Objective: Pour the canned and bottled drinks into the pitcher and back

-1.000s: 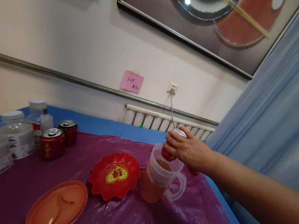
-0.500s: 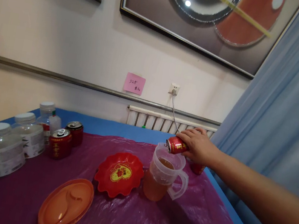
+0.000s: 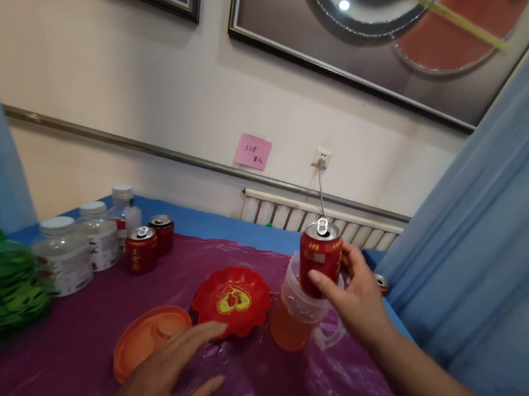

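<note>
My right hand (image 3: pixel 354 294) is closed round a red can (image 3: pixel 319 258) with its tab up, held upright over the clear pitcher (image 3: pixel 291 324), which contains amber liquid. In front of the orange lid (image 3: pixel 144 340), my left hand (image 3: pixel 174 372) is held with its fingers apart and nothing in them. The lid lies partly hidden behind it. A red scalloped plate (image 3: pixel 233 301) with a yellow heart print sits between the lid and the pitcher.
Two red cans (image 3: pixel 141 252) stand at the back left beside clear jars with white lids (image 3: pixel 64 259). Green bottles (image 3: pixel 1 282) are at the far left. Another can (image 3: pixel 380 284) shows behind my right hand. A blue curtain (image 3: pixel 497 230) hangs at the right.
The can in my right hand has turned from tipped to upright. My left hand has risen into view over the orange lid. The view has shifted to the left.
</note>
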Demonstrator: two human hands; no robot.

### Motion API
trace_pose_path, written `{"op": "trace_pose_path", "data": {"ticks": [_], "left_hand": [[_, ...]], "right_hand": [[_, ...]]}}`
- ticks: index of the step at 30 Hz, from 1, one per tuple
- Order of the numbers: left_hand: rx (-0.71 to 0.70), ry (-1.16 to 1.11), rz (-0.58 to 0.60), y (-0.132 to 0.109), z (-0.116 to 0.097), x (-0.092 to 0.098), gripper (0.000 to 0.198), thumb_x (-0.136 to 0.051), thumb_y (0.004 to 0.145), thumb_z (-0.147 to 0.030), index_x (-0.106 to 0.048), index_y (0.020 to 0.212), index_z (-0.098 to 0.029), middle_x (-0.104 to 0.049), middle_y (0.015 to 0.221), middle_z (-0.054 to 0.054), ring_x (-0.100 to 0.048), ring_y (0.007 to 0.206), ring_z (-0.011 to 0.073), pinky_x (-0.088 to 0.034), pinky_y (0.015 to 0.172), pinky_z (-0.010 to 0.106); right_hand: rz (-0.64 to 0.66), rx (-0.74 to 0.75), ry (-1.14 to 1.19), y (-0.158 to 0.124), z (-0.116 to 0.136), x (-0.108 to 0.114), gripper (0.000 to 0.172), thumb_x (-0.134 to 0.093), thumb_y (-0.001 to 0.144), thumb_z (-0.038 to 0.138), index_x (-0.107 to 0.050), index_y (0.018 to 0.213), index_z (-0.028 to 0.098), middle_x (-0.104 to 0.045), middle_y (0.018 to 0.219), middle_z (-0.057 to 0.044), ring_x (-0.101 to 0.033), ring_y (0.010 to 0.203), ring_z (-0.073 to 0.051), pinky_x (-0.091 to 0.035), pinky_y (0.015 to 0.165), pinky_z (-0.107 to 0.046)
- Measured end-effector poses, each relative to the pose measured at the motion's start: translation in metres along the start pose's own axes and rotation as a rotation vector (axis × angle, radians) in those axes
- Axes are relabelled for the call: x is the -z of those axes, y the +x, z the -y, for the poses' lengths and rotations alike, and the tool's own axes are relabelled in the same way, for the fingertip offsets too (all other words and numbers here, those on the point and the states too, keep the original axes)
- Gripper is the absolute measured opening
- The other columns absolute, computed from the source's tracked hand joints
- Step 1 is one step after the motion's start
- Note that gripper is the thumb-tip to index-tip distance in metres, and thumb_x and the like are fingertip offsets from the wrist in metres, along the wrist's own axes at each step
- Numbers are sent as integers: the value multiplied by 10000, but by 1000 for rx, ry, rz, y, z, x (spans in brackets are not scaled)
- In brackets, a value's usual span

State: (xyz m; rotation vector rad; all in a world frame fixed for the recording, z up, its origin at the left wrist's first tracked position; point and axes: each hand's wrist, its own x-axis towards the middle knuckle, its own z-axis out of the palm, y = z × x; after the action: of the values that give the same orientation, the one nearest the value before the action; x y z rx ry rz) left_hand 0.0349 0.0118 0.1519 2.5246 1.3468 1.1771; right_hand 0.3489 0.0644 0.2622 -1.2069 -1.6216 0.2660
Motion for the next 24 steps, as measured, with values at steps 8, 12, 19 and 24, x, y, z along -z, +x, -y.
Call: {"op": "trace_pose_path", "data": {"ticks": [8,12,19,24], "left_hand": [[309,-231,-43,50,-51,13,729,-809,727,-399,-504,1374,-256,-655,1326,112,-655,1192,308,-551,995,469],[358,-165,-28,47,-29,16,539,-758,755,-339,-575,1249,-226,-686,1231,99,-663,1140,291,-527,1005,458],[717,204,-130,46,102,44,555,-698,811,-434,-551,1261,-144,-696,1207,161,-701,1041,305,-560,900,420],[733,312,-145,41,151,56,532,-666,843,-431,-543,1267,-134,-698,1212,193,-696,1076,336,-549,889,411]], "right_hand": [[63,-236,426,-99,21,-125,670,-821,712,324,-470,1278,254,-698,1185,-90,-700,1033,-279,-585,896,-439],[147,-160,347,-123,14,-147,732,-779,748,318,-418,1382,247,-627,1334,-136,-646,1180,-315,-540,999,-503],[227,-38,259,-183,-32,-129,661,-702,791,262,-500,1415,336,-595,1403,-109,-652,1199,-316,-591,950,-468],[145,-274,285,-222,-65,-109,403,-747,737,330,-713,1136,367,-713,1205,-83,-747,835,-284,-647,698,-401]]}}
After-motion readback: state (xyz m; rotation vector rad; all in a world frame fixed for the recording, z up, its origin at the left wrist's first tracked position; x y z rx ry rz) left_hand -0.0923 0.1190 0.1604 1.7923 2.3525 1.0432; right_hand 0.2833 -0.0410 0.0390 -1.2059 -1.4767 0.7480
